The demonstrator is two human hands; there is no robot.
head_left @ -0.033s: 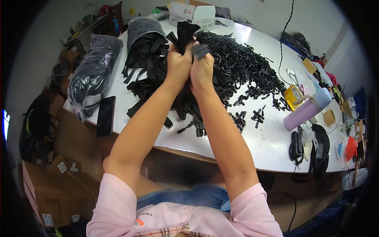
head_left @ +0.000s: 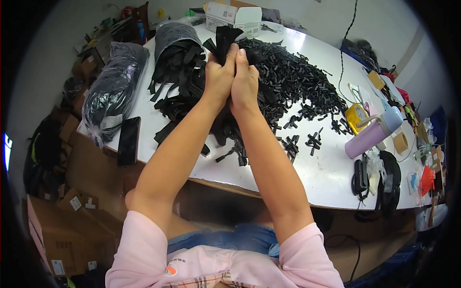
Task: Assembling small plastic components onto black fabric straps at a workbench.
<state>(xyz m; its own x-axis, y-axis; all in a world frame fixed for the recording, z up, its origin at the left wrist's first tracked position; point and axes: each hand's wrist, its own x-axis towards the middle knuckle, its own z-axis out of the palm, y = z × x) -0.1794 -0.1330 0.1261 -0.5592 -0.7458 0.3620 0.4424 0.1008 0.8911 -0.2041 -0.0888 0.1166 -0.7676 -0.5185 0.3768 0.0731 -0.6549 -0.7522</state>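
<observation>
My left hand (head_left: pixel 220 77) is closed round a bundle of black fabric strips (head_left: pixel 226 41), whose flat ends stick up above the fingers. Pressed against it, my right hand (head_left: pixel 245 81) has its thumb up and its fingers curled; what it grips is hidden behind it. Both hands are over the table, at the left side of a big heap of small black strap pieces (head_left: pixel 297 72). More long black strips (head_left: pixel 185 89) lie to the left, spilling from a grey plastic bag (head_left: pixel 175 33).
On the white table (head_left: pixel 331 168) a filled dark plastic bag (head_left: pixel 115 81) and a phone (head_left: pixel 128 141) lie left. A lilac bottle (head_left: pixel 367 139), yellow tape measure (head_left: pixel 356 117) and tape roll (head_left: pixel 400 143) are right. A white box (head_left: pixel 230 21) stands at the back.
The dark strip end that lay across my right thumb no longer shows there. My right thumb now points up beside my left thumb; the forearms have barely shifted.
</observation>
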